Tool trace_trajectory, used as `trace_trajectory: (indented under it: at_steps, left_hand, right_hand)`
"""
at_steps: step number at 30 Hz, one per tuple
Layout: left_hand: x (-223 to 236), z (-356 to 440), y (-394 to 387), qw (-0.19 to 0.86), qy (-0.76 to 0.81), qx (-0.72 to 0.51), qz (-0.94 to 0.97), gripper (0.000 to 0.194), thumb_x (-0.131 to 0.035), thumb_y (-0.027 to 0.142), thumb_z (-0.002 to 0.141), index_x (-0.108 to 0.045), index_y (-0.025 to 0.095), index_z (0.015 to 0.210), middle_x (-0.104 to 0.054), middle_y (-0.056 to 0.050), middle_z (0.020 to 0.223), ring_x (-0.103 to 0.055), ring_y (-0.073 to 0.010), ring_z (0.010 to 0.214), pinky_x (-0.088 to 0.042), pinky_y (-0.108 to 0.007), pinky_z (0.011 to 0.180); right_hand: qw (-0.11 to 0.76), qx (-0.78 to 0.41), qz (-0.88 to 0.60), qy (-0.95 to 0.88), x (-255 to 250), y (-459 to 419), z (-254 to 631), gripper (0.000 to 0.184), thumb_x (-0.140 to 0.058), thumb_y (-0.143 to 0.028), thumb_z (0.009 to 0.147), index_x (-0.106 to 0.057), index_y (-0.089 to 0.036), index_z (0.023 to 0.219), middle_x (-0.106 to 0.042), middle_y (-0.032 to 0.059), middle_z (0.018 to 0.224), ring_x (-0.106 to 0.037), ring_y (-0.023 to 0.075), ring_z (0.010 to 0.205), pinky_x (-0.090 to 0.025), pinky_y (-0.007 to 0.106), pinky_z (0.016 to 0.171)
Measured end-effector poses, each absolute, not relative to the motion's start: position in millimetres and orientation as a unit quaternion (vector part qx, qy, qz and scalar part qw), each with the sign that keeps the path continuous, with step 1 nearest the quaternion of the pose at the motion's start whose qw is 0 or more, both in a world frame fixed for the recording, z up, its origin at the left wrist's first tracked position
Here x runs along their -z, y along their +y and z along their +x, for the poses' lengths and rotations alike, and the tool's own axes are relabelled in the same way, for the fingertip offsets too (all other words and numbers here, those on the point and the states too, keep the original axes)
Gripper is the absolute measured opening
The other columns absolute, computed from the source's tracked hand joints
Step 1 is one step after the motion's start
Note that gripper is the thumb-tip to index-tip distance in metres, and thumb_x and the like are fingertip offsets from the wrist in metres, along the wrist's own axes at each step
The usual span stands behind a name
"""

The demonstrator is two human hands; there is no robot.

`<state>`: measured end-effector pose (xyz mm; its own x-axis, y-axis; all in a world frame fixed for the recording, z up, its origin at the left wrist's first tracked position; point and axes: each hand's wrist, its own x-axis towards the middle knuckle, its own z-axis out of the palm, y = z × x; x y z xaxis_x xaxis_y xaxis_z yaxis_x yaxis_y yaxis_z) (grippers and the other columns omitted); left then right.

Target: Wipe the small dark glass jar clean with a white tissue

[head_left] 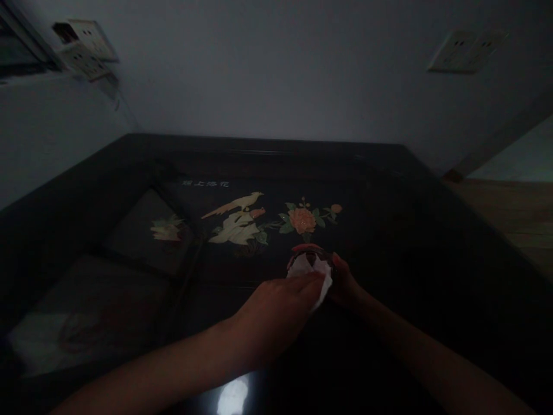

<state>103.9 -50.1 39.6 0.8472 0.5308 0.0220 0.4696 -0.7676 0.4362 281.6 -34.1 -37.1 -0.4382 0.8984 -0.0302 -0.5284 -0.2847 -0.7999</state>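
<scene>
The left hand point(276, 311) pressed a white tissue point(327, 278) into a dark, round object point(322, 252), its far side held in the right hand's grip point(344, 283), over the dark counter point(380, 230). Uneven pressure could have twisted it loose; counter contact was indeterminable.
</scene>
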Motion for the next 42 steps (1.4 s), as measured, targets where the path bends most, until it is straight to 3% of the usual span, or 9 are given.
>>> trace_trajectory:
  at_steps: [4, 11, 19, 23, 26, 29, 33, 37, 42]
  left_hand:
    - [-32, 105, -50, 0.089, 0.264, -0.109, 0.954, 0.041, -0.043, 0.008, 0.090, -0.041, 0.008, 0.130, -0.052, -0.015, 0.135, -0.051, -0.0224, 0.124, -0.050, -0.035, 0.095]
    - [-35, 107, -56, -0.001, 0.286, -0.110, 0.952, 0.036, -0.047, 0.011, 0.088, -0.050, 0.007, 0.124, -0.062, -0.013, 0.124, -0.059, -0.0243, 0.112, -0.057, -0.035, 0.077]
    - [-53, 106, -51, 0.088, 0.259, -0.067, 0.959, 0.017, -0.049, 0.021, 0.091, -0.061, 0.012, 0.100, -0.070, -0.007, 0.091, -0.067, -0.0219, 0.084, -0.057, -0.032, 0.069]
    - [-57, 105, -46, 0.179, 0.285, -0.023, 0.941, 0.025, -0.039, 0.025, 0.097, -0.061, 0.015, 0.089, -0.070, -0.002, 0.082, -0.068, -0.0169, 0.069, -0.055, -0.027, 0.062]
    - [-51, 106, -46, 0.190, 0.269, -0.070, 0.942, 0.021, -0.040, 0.023, 0.097, -0.058, 0.014, 0.103, -0.070, -0.005, 0.099, -0.069, -0.0174, 0.085, -0.056, -0.028, 0.072]
    - [-38, 106, -48, 0.115, 0.241, -0.129, 0.955, 0.029, -0.043, 0.018, 0.094, -0.051, 0.011, 0.121, -0.065, -0.010, 0.118, -0.061, -0.0196, 0.110, -0.052, -0.031, 0.090]
    - [-29, 106, -49, 0.024, 0.258, -0.133, 0.956, 0.038, -0.046, 0.021, 0.091, -0.049, 0.010, 0.127, -0.058, -0.011, 0.131, -0.052, -0.0235, 0.122, -0.054, -0.036, 0.087]
    - [-32, 107, -52, -0.011, 0.280, -0.130, 0.951, 0.034, -0.043, 0.028, 0.095, -0.054, 0.011, 0.122, -0.061, -0.011, 0.126, -0.058, -0.0231, 0.115, -0.055, -0.035, 0.080]
    - [-39, 106, -54, -0.017, 0.253, -0.103, 0.962, 0.018, -0.047, 0.022, 0.093, -0.059, 0.011, 0.099, -0.071, -0.010, 0.094, -0.068, -0.0204, 0.086, -0.055, -0.029, 0.067]
  right_hand:
    - [0.462, -0.774, -0.236, -0.363, 33, -36, 280, 0.060, -0.063, -0.063, 0.072, -0.063, -0.019, 0.112, -0.069, 0.0075, 0.098, -0.065, 0.0213, 0.090, -0.049, 0.032, 0.081]
    - [0.462, -0.774, -0.248, -0.355, 35, -36, 281, 0.061, -0.065, -0.064, 0.070, -0.064, -0.019, 0.112, -0.068, 0.0055, 0.101, -0.064, 0.0190, 0.093, -0.048, 0.028, 0.083]
    - [0.434, -0.772, -0.251, -0.390, 36, -38, 281, 0.066, -0.065, -0.065, 0.070, -0.062, -0.018, 0.116, -0.068, 0.0075, 0.101, -0.064, 0.0206, 0.090, -0.048, 0.029, 0.078]
    - [0.438, -0.766, -0.263, -0.390, 34, -37, 281, 0.068, -0.064, -0.068, 0.068, -0.063, -0.017, 0.113, -0.068, 0.0078, 0.099, -0.063, 0.0213, 0.089, -0.048, 0.030, 0.079]
    - [0.445, -0.767, -0.267, -0.376, 33, -36, 280, 0.067, -0.060, -0.069, 0.070, -0.063, -0.016, 0.111, -0.068, 0.0081, 0.097, -0.063, 0.0221, 0.089, -0.047, 0.033, 0.081]
    - [0.446, -0.777, -0.258, -0.362, 31, -36, 279, 0.064, -0.061, -0.068, 0.070, -0.064, -0.017, 0.108, -0.069, 0.0076, 0.097, -0.064, 0.0216, 0.091, -0.047, 0.033, 0.083]
    - [0.452, -0.785, -0.258, -0.336, 29, -37, 278, 0.057, -0.063, -0.065, 0.071, -0.065, -0.019, 0.104, -0.070, 0.0050, 0.096, -0.065, 0.0192, 0.090, -0.048, 0.030, 0.084]
    - [0.462, -0.776, -0.269, -0.334, 30, -38, 278, 0.056, -0.064, -0.064, 0.071, -0.067, -0.019, 0.104, -0.070, 0.0039, 0.094, -0.065, 0.0180, 0.086, -0.050, 0.027, 0.079]
    - [0.457, -0.763, -0.278, -0.364, 32, -38, 277, 0.060, -0.063, -0.066, 0.071, -0.066, -0.018, 0.107, -0.069, 0.0061, 0.098, -0.064, 0.0199, 0.089, -0.048, 0.030, 0.081]
